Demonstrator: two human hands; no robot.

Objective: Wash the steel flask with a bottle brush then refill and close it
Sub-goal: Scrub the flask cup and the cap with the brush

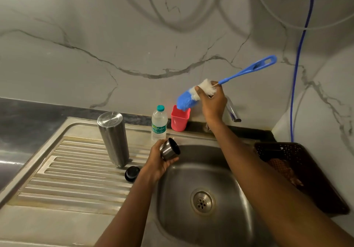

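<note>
While our right fingers (197, 89) clamp the brush (186, 100) at its bristles and our left fingers (173, 160) curl round the steel cap (169, 149), the flask (113, 139) stands on the drainboard (76, 172); scrubbing looks next, needing a handle grip.

Home kitchen: steel sink (203, 172) w/ ribbed drainboard (76, 170), tap (232, 110), marble-look backsplash (134, 45).

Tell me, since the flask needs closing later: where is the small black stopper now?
In the head view, the black stopper lies on the ribbed drainboard left of the sink bowl, just in front of the standing steel flask.
</note>
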